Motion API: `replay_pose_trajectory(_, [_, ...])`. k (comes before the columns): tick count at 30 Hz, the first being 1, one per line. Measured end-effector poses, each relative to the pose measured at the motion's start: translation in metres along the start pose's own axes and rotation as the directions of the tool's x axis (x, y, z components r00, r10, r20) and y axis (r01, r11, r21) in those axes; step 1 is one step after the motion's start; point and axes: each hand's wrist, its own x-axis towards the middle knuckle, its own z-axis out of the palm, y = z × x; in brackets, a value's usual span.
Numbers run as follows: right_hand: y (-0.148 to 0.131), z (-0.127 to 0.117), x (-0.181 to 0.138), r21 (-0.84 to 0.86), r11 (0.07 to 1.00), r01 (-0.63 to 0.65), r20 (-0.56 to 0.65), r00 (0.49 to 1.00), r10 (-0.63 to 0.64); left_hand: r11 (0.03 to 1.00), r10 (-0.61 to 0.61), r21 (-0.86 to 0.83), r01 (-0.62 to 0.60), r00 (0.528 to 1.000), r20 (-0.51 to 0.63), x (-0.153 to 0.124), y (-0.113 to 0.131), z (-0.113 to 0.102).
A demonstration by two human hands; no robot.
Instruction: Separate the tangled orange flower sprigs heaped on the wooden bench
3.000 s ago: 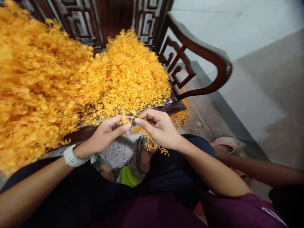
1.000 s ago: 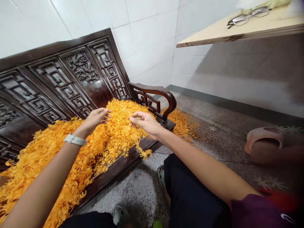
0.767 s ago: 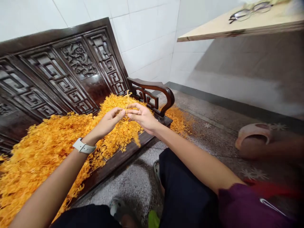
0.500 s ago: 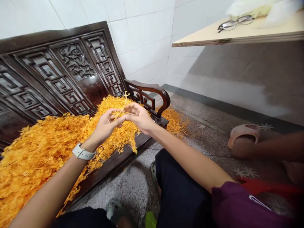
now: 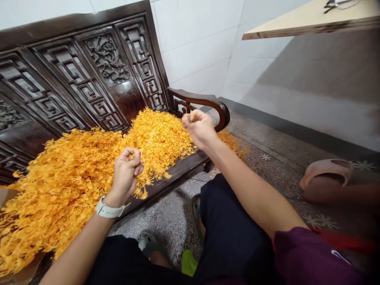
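Note:
My left hand (image 5: 127, 172), with a pale watch (image 5: 109, 209) on the wrist, is closed in a pinch over the front of the orange-yellow heap. A thin yellow branching piece (image 5: 141, 151) shows at its fingertips and blends into the pile behind. My right hand (image 5: 199, 128) is raised near the bench's armrest, apart from the left, its fingers curled together; what they hold, if anything, I cannot make out. Beneath and behind the hands, a large heap of orange-yellow branching pieces (image 5: 74, 170) covers the seat of a dark carved wooden bench (image 5: 162, 190).
The curved armrest (image 5: 222, 113) bounds the bench on the right. More orange pieces (image 5: 234, 144) lie on the floor beyond it. A wooden shelf (image 5: 291, 21) juts out at upper right with glasses (image 5: 341, 4). Another person's foot in a pink slipper (image 5: 329, 172) is at right.
My hands, together at a yellow strand before, have parted: the left moved down, the right moved right and up. The view has shifted, so the bench sits further right.

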Motion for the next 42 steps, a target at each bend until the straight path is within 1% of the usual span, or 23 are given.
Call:
replay_pose_trajectory(2, [-0.001, -0.015, 0.009, -0.097, 0.995, 0.016, -0.033, 0.999, -0.019, 0.999, -0.009, 0.031, 0.010, 1.000, -0.026, -0.010, -0.010, -0.023])
replay_pose_trajectory(4, [-0.001, -0.021, 0.005, -0.174, 0.982, -0.068, 0.240, 0.965, 0.109, 0.998, -0.056, 0.016, 0.056, 0.998, -0.036, -0.020, -0.021, -0.044])
replay_pose_trajectory(5, [-0.001, -0.020, -0.002, -0.230, 0.964, -0.133, 0.457, 0.860, 0.228, 0.996, -0.087, -0.022, 0.086, 0.995, -0.053, -0.024, -0.027, -0.052])
replay_pose_trajectory(6, [0.000, -0.017, -0.011, -0.305, 0.932, -0.195, 0.650, 0.672, 0.354, 0.992, -0.113, -0.071, 0.107, 0.990, -0.083, -0.028, -0.032, -0.059])
replay_pose_trajectory(7, [0.002, -0.011, -0.022, -0.395, 0.887, -0.238, 0.776, 0.431, 0.461, 0.985, -0.138, -0.116, 0.125, 0.984, -0.112, -0.030, -0.036, -0.065])
replay_pose_trajectory(9, [0.005, 0.003, -0.043, -0.567, 0.780, -0.266, 0.815, -0.040, 0.578, 0.974, -0.175, -0.170, 0.150, 0.974, -0.146, -0.034, -0.040, -0.073])
replay_pose_trajectory(10, [0.006, 0.011, -0.051, -0.630, 0.726, -0.276, 0.776, -0.210, 0.594, 0.972, -0.185, -0.176, 0.158, 0.971, -0.151, -0.035, -0.041, -0.076])
replay_pose_trajectory(11, [0.008, 0.019, -0.055, -0.673, 0.670, -0.314, 0.739, -0.316, 0.595, 0.971, -0.191, -0.174, 0.164, 0.970, -0.151, -0.035, -0.041, -0.079])
replay_pose_trajectory(12, [0.010, 0.026, -0.055, -0.668, 0.612, -0.424, 0.742, -0.315, 0.591, 0.971, -0.195, -0.172, 0.169, 0.970, -0.148, -0.035, -0.040, -0.081])
replay_pose_trajectory(13, [0.012, 0.032, -0.052, -0.593, 0.551, -0.587, 0.772, -0.219, 0.596, 0.971, -0.194, -0.170, 0.167, 0.969, -0.152, -0.035, -0.039, -0.084])
replay_pose_trajectory(14, [0.014, 0.038, -0.045, -0.429, 0.498, -0.753, 0.790, -0.046, 0.611, 0.971, -0.192, -0.171, 0.164, 0.968, -0.162, -0.034, -0.039, -0.087])
replay_pose_trajectory(15, [0.017, 0.043, -0.037, -0.204, 0.478, -0.855, 0.749, 0.178, 0.638, 0.971, -0.197, -0.171, 0.169, 0.966, -0.167, -0.034, -0.040, -0.089])
replay_pose_trajectory(16, [0.021, 0.047, -0.029, 0.010, 0.508, -0.861, 0.636, 0.397, 0.661, 0.970, -0.207, -0.167, 0.179, 0.964, -0.169, -0.034, -0.041, -0.090])
replay_pose_trajectory(17, [0.026, 0.050, -0.021, 0.141, 0.576, -0.805, 0.491, 0.562, 0.665, 0.968, -0.218, -0.159, 0.192, 0.962, -0.166, -0.035, -0.043, -0.090])
replay_pose_trajectory(18, [0.032, 0.051, -0.015, 0.162, 0.654, -0.739, 0.365, 0.661, 0.656, 0.968, -0.227, -0.147, 0.205, 0.960, -0.160, -0.036, -0.046, -0.090])
replay_pose_trajectory(19, [0.038, 0.051, -0.012, 0.099, 0.717, -0.690, 0.278, 0.711, 0.646, 0.967, -0.236, -0.135, 0.216, 0.960, -0.153, -0.037, -0.049, -0.088])
replay_pose_trajectory(21, [0.049, 0.047, -0.012, -0.079, 0.768, -0.636, 0.176, 0.749, 0.638, 0.964, -0.253, -0.120, 0.239, 0.960, -0.118, -0.040, -0.055, -0.082])
replay_pose_trajectory(24, [0.057, 0.041, -0.022, -0.248, 0.764, -0.595, 0.220, 0.734, 0.643, 0.952, -0.273, -0.148, 0.266, 0.962, -0.027, -0.047, -0.060, -0.071])
replay_pose_trajectory(28, [0.051, 0.047, -0.040, -0.329, 0.833, -0.446, 0.502, 0.665, 0.554, 0.931, -0.261, -0.270, 0.247, 0.965, -0.017, -0.050, -0.061, -0.055])
replay_pose_trajectory(32, [0.047, 0.066, -0.061, -0.237, 0.932, -0.275, 0.743, 0.567, 0.356, 0.951, -0.152, -0.279, 0.133, 0.987, -0.046, -0.040, -0.060, -0.037])
replay_pose_trajectory(35, [0.051, 0.077, -0.070, -0.163, 0.963, -0.215, 0.737, 0.622, 0.263, 0.997, 0.041, -0.065, -0.045, 0.997, -0.062, -0.025, -0.058, -0.029])
replay_pose_trajectory(38, [0.054, 0.078, -0.070, -0.181, 0.976, -0.125, 0.665, 0.716, 0.215, 0.952, 0.223, 0.219, -0.213, 0.974, -0.023, -0.014, -0.054, -0.033])
replay_pose_trajectory(42, [0.053, 0.072, -0.064, -0.157, 0.981, -0.116, 0.663, 0.723, 0.192, 0.857, 0.340, 0.382, -0.345, 0.937, 0.083, -0.012, -0.044, -0.045])
